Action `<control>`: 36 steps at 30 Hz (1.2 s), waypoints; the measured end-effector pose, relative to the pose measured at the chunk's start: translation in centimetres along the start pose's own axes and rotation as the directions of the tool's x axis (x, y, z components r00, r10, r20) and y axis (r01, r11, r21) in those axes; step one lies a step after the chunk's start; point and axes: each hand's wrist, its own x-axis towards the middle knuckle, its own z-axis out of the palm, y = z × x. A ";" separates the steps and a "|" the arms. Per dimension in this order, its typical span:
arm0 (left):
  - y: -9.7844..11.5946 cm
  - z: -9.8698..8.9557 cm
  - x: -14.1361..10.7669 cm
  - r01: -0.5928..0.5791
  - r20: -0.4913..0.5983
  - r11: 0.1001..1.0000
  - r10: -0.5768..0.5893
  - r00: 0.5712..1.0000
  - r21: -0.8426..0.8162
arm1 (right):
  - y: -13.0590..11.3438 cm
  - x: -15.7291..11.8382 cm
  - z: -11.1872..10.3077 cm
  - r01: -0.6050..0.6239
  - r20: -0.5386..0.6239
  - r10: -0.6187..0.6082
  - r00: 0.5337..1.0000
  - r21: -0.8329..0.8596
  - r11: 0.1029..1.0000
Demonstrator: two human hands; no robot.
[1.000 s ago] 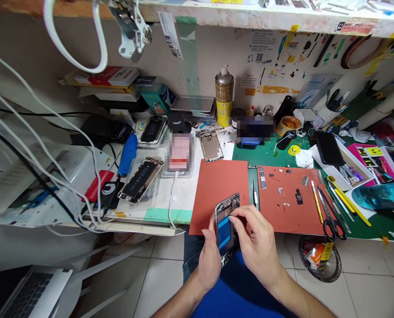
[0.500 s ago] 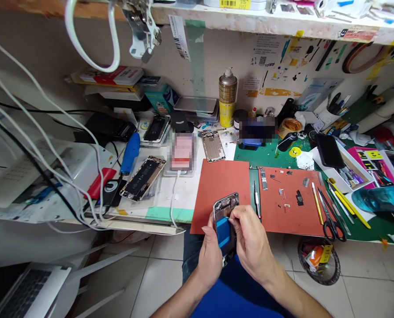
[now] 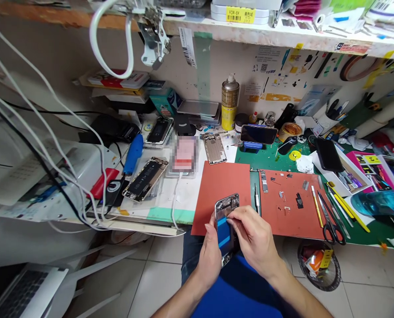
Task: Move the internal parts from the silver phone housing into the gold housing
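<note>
My left hand (image 3: 210, 251) grips a phone housing (image 3: 223, 229) by its left edge, with the thumb along the near side. The housing is tilted up above the front edge of the work mat, its inner face showing bright blue film strips and small parts at both ends. At its upper right, my right hand (image 3: 251, 234) has thumb and forefinger pinched together against the inner face. Whatever is between those fingertips is too small or hidden to make out. A silver pen-like screwdriver (image 3: 257, 198) lies just beyond the right hand on the reddish-brown mat (image 3: 210, 190).
Small parts and a logic board (image 3: 264, 182) lie on the right mat. Scissors (image 3: 331, 223) and yellow tweezers (image 3: 350, 207) are beside it. Left stand an opened phone (image 3: 145, 179) and an empty back shell (image 3: 215, 149). A spray can (image 3: 230, 101) stands behind; a bin (image 3: 319, 265) is below.
The camera view has tilted slightly, so the bench appears a little lower and further right. My right fingertips have shifted slightly left over the housing; both hands otherwise keep their grip.
</note>
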 end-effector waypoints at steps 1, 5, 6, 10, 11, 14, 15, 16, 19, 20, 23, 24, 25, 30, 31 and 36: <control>0.2 0.1 0.0 -0.015 0.022 1.000 0.015 1.000 0.016 | 0.0 0.0 0.0 0.005 -0.004 -0.005 1.000 -0.017 1.000; 0.7 0.2 0.0 -0.080 0.072 0.995 0.076 0.995 0.059 | -0.1 -0.2 0.4 0.052 -0.045 -0.058 0.997 -0.129 0.990; 0.6 0.1 0.0 -0.092 0.077 0.994 0.087 0.993 0.062 | -0.2 -0.3 0.5 0.061 -0.059 -0.071 0.996 -0.152 0.986; -0.5 -0.2 0.1 -0.123 0.085 0.991 0.118 0.989 0.049 | -0.3 -0.6 1.0 0.081 -0.101 -0.104 0.989 -0.207 0.975; -0.8 -0.3 0.2 -0.128 0.088 0.991 0.124 0.988 0.044 | -0.4 -0.7 1.1 0.085 -0.108 -0.110 0.988 -0.218 0.972; -1.6 -0.4 0.4 -0.141 0.092 0.989 0.138 0.986 0.032 | -0.6 -0.7 1.3 0.088 -0.119 -0.119 0.986 -0.238 0.967; -1.7 -0.5 0.5 -0.144 0.091 0.989 0.141 0.986 0.031 | -0.6 -0.8 1.3 0.089 -0.119 -0.121 0.986 -0.242 0.966; -1.9 -0.5 0.6 -0.146 0.087 0.989 0.143 0.986 0.031 | -0.7 -0.8 1.3 0.090 -0.117 -0.121 0.986 -0.243 0.966; -1.9 -0.5 0.8 -0.150 0.071 0.988 0.147 0.987 0.037 | -0.8 -0.9 1.2 0.094 -0.106 -0.122 0.987 -0.239 0.967; -1.8 -0.5 0.8 -0.151 0.071 0.988 0.148 0.986 0.039 | -0.9 -0.9 1.2 0.095 -0.103 -0.122 0.987 -0.236 0.967; -1.3 -0.3 1.0 -0.156 0.087 0.987 0.152 0.985 0.041 | -1.1 -1.0 1.1 0.095 -0.090 -0.117 0.989 -0.219 0.971; -1.2 -0.3 1.1 -0.157 0.093 0.987 0.153 0.984 0.038 | -1.2 -1.0 1.0 0.093 -0.086 -0.113 0.990 -0.209 0.973; -1.1 -0.3 1.1 -0.157 0.096 0.987 0.154 0.983 0.032 | -1.3 -1.0 0.9 0.092 -0.081 -0.109 0.991 -0.197 0.976; -1.4 -0.4 1.2 -0.128 0.064 0.992 0.129 0.990 -0.020 | -1.6 -1.0 0.7 0.108 -0.059 -0.120 0.991 -0.166 0.980; -1.5 -0.4 1.2 -0.116 0.052 0.993 0.117 0.992 -0.031 | -1.6 -0.9 0.7 0.115 -0.057 -0.126 0.990 -0.165 0.980; -1.1 -0.2 1.1 -0.028 -0.013 0.993 0.027 1.000 -0.112 | -1.7 -1.0 0.4 0.114 -0.042 -0.121 0.992 -0.145 0.983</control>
